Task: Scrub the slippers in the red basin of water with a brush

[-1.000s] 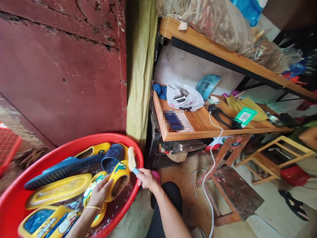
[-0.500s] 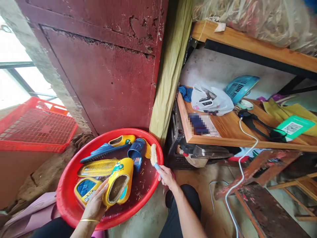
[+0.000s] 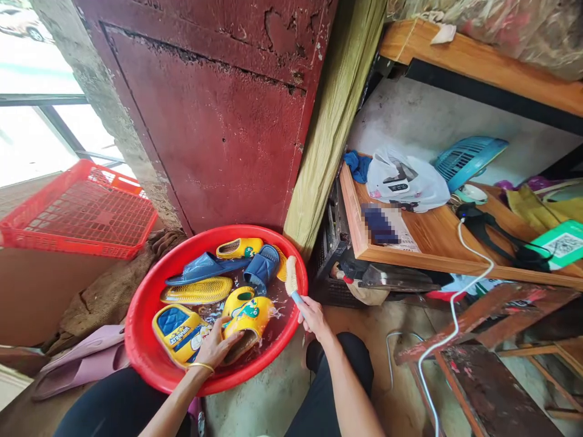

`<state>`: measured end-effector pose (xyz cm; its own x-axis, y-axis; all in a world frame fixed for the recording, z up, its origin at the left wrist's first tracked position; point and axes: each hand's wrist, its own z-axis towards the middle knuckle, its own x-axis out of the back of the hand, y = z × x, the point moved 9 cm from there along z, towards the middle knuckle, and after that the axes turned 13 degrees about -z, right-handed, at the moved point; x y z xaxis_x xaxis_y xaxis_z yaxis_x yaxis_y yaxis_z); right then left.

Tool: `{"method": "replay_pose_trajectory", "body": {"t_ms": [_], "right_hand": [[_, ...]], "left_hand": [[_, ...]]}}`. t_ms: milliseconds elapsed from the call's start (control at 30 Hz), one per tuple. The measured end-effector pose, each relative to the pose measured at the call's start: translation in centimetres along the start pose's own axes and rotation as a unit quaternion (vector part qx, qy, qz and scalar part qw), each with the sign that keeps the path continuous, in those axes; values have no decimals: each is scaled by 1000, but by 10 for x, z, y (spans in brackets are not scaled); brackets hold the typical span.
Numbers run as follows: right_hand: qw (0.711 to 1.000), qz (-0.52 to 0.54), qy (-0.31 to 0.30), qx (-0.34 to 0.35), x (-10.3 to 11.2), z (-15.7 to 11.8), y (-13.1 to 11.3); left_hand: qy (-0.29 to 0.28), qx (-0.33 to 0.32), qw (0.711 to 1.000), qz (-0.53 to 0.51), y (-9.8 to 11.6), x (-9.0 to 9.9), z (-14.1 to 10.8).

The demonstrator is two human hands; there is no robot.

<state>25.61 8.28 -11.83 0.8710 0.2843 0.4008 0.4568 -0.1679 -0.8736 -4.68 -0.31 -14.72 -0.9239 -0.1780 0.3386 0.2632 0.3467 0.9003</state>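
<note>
A red basin [image 3: 139,315] of water holds several yellow and blue slippers. My left hand [image 3: 216,345] grips a yellow slipper [image 3: 255,315] with a green cartoon figure, low in the basin where water splashes around it. Beside that hand lies a yellow slipper with a blue strap [image 3: 180,331]. Blue slippers [image 3: 262,267] and a yellow sole [image 3: 198,291] are farther back. My right hand [image 3: 312,315] is closed on the blue handle of a brush [image 3: 291,278], its pale bristles by the basin's right rim.
Pink slippers [image 3: 84,364] lie left of the basin, below a red crate [image 3: 91,212]. A maroon door [image 3: 214,121] stands behind. At right are a wooden desk [image 3: 432,237] with a blue fan [image 3: 471,161], a white cable and a wooden stool [image 3: 496,376].
My left hand has lowered the yellow slipper into the water, which now splashes. My right hand still has the brush near the rim. The view has shifted.
</note>
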Motion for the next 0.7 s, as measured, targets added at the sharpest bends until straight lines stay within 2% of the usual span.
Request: {"method": "replay_pose_trajectory", "body": {"t_ms": [100,300,500,600,700], "right_hand": [[1000,2,-1,4,0,0,0],[1000,2,1,8,0,-1,-1],[1000,-6,3,7,1,-3,-5],[1000,-8,4,7,1,-3,-6],[1000,-10,7,6,1,-3,-5]], "left_hand": [[-3,13,1000,10,-4,-2,1],[59,30,997,-39,-5,12,4],[54,70,991,-102,-22,9,9],[67,75,991,-85,-27,12,11],[68,55,994,-70,-22,15,12]]}}
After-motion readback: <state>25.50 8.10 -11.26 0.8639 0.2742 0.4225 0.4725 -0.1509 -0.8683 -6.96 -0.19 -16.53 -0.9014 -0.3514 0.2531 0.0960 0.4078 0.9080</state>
